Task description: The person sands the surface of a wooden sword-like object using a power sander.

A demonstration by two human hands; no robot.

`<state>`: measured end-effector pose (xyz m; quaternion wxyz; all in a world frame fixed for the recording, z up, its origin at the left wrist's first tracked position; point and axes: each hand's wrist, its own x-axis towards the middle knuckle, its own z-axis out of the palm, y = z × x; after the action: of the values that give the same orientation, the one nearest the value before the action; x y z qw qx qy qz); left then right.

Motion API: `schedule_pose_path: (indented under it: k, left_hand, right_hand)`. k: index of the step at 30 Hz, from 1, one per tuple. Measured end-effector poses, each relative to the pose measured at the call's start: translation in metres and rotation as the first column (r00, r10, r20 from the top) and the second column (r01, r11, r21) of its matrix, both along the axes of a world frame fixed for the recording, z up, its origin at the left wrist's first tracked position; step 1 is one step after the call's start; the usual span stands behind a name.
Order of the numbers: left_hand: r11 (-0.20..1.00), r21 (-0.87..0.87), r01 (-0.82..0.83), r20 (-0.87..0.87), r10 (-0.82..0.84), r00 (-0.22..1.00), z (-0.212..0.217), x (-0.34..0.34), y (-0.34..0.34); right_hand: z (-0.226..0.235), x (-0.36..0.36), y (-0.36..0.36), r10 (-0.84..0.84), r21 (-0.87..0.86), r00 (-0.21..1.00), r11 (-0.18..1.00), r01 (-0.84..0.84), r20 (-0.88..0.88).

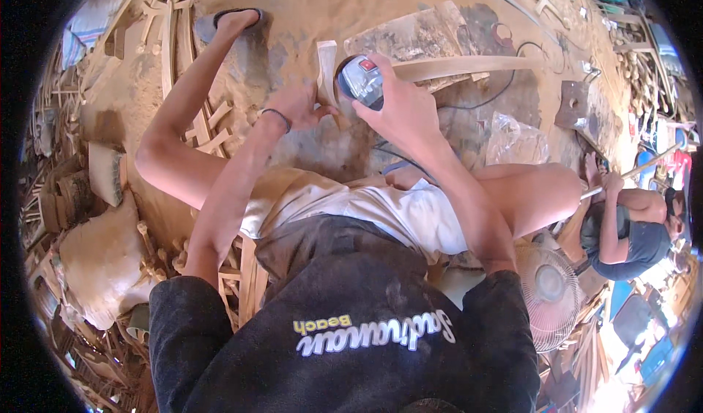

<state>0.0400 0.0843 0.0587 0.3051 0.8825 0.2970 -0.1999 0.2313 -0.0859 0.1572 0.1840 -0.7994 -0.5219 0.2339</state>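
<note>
The right hand [406, 113] clasps one rounded, glossy power tool [360, 83] — red label [367, 64] on top. Just left of the tool, the left hand [296, 107] grasps one smooth, flared wooden piece [327, 69]. Right of the tool lies one curved wooden strip [469, 66]; below it, one dark shirt [344, 274] bears pale lettering [377, 337].

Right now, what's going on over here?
A seated person is handling a tool and some wood. The right grip holds a rounded dark handheld tool, perhaps a sander, close beside a pale wooden piece held in the left grip. Whether tool and wood touch is hard to tell. A fan is by the person's right side; farther right, a co-worker holds a long stick.
</note>
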Motion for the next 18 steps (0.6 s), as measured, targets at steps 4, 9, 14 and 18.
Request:
schedule_pose_path:
  k: [4,9,14,18]
  left_hand:
    - [0.996,0.089,0.000,-0.074,0.007,0.997,0.015,0.002,-0.004]
    - [0.994,0.111,-0.020,0.021,0.018,1.000,0.021,0.003,-0.010]
    - [0.996,0.094,-0.005,0.083,-0.003,0.997,-0.014,-0.009,-0.003]
    - [0.994,0.111,0.017,0.107,-0.029,0.994,-0.027,-0.014,0.003]
  right_hand:
    - [0.000,-0.002,0.002,0.009,0.013,1.000,1.000,-0.009,0.008]
    - [-0.001,-0.002,0.001,0.000,0.010,1.000,1.000,0.000,0.001]
    - [0.002,0.002,0.001,-0.009,-0.064,0.999,0.998,0.011,0.042]
    - [0.004,0.014,-0.003,-0.046,-0.151,0.997,0.987,0.055,0.060]
